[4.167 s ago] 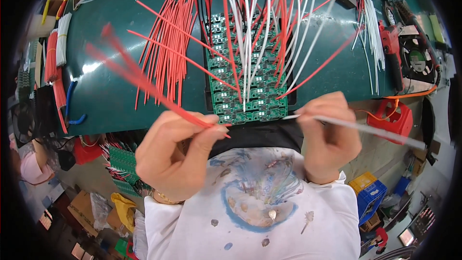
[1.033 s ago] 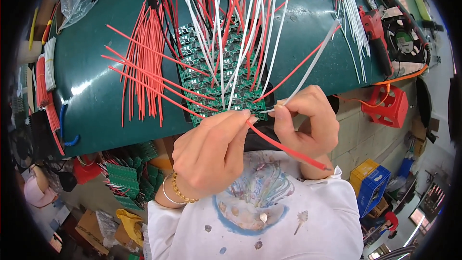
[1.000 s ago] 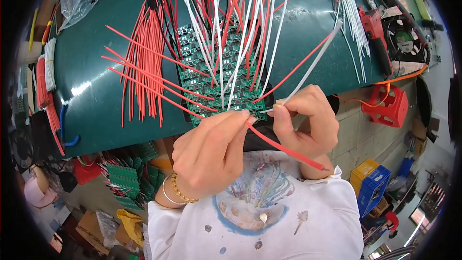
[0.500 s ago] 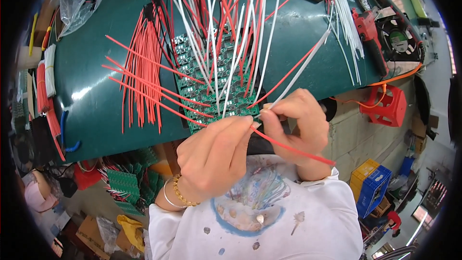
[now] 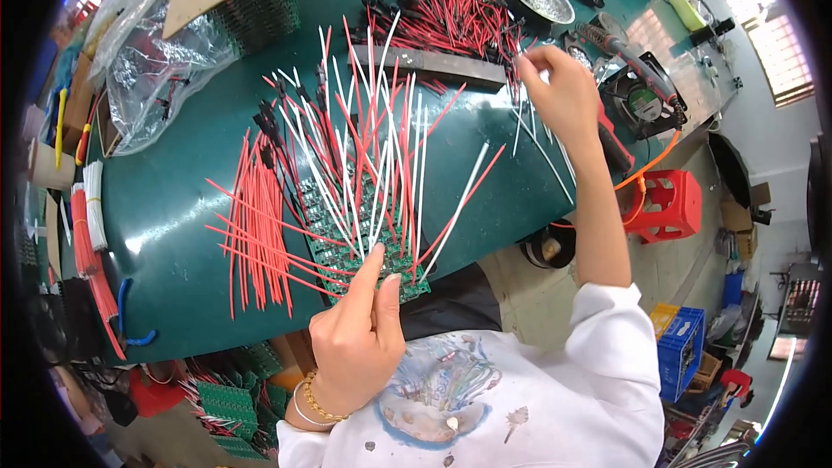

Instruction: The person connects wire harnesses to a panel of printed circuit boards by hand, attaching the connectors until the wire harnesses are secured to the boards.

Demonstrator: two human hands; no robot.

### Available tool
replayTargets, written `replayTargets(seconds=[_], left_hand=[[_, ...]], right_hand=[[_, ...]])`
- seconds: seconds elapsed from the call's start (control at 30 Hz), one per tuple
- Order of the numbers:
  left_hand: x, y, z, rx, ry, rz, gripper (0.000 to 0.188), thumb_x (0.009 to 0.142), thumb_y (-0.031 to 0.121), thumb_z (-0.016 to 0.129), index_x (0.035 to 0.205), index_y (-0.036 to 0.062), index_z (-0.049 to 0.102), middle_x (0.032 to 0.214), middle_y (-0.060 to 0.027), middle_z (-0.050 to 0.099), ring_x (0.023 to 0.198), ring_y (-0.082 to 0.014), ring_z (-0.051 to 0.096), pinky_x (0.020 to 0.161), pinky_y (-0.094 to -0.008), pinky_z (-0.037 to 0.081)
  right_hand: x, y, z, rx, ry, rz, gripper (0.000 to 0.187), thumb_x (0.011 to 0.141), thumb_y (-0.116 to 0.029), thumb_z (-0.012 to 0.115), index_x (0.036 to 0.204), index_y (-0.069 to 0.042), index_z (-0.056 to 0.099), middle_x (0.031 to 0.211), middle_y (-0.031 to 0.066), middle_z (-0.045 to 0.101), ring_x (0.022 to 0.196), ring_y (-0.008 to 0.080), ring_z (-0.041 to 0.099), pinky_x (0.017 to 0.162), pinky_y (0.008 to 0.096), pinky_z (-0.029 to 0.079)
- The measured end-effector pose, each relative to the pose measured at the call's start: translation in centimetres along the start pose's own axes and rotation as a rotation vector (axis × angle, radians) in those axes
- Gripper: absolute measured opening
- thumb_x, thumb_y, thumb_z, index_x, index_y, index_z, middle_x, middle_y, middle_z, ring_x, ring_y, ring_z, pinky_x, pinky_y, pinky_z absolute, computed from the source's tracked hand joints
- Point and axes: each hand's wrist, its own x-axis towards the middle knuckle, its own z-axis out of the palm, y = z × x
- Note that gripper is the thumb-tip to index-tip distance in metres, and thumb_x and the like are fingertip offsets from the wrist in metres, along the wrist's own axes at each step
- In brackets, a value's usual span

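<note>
One fan [image 5: 643, 104] is green-labelled, left hand [image 5: 354, 342] parted at circuit boards [image 5: 399, 262], grip of right hand [image 5: 565, 100] unclear.

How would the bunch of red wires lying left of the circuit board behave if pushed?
The bunch of red wires would probably spread, as no band shows around it. They seem springy rather than limp, since most lie nearly straight. Being slender, they are likely light.

Circuit boards [image 5: 400, 262] partly behind the left hand [image 5: 357, 338]
</note>
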Motion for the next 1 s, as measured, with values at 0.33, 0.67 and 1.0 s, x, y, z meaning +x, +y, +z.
replayTargets(seconds=[0.33, 0.67, 1.0], left_hand=[[-0.6, -0.8, -0.8, -0.092, -0.048, -0.135, 0.039, 0.086, 0.009, 0.068, 0.120, -0.0073, 0.058, 0.054, -0.0075, 0.057, 0.043, -0.0143, 0.056, 0.043, -0.0269, 0.044], [-0.7, -1.3, -0.9, -0.129, -0.060, -0.081, 0.036, 0.085, 0.008, 0.068, 0.117, -0.0067, 0.060, 0.056, -0.0076, 0.058, 0.044, -0.0139, 0.055, 0.043, -0.0269, 0.044], [-0.6, -1.3, -0.9, -0.156, -0.084, -0.143, 0.035, 0.085, 0.007, 0.068, 0.116, -0.0057, 0.061, 0.057, -0.0075, 0.058, 0.044, -0.0136, 0.055, 0.043, -0.0268, 0.044]], right_hand=[[10.1, -4.6, 7.1, -0.381, -0.235, 0.013, 0.043, 0.077, -0.044, 0.066, 0.078, -0.001, 0.069, 0.083, 0.0176, 0.069, 0.080, 0.0339, 0.067, 0.070, 0.0410, 0.053], [10.3, -1.1, 4.3, 0.027, -0.372, 0.117, 0.026, 0.072, -0.026, 0.066, 0.067, -0.001, 0.069, 0.065, 0.0127, 0.067, 0.064, 0.0249, 0.066, 0.066, 0.0368, 0.052], [5.7, -1.8, 2.6, -0.107, -0.410, 0.110, 0.035, 0.080, -0.041, 0.068, 0.078, -0.006, 0.071, 0.080, 0.0107, 0.069, 0.081, 0.0294, 0.066, 0.073, 0.0392, 0.050]])
